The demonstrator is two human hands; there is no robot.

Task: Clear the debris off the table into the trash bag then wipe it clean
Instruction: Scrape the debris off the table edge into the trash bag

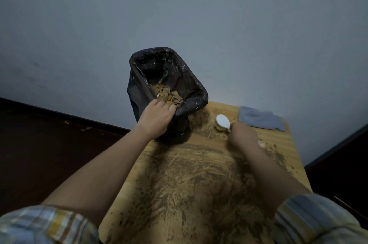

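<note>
A black trash bag (191, 86) lines a bin tilted against the table's far left corner, with brown scraps (167, 95) inside. My left hand (157, 116) grips the bag's near rim. My right hand (242, 134) holds the handle of a white brush (223, 121), whose bristles rest on the wooden table (278, 144) just right of the bag. Brown dirt (191, 180) is smeared over most of the tabletop. A grey cloth (260, 118) lies at the far right corner.
A pale wall stands right behind the table. Dark floor (49, 144) lies to the left and right of it. Loose crumbs (278, 154) dot the table's right edge.
</note>
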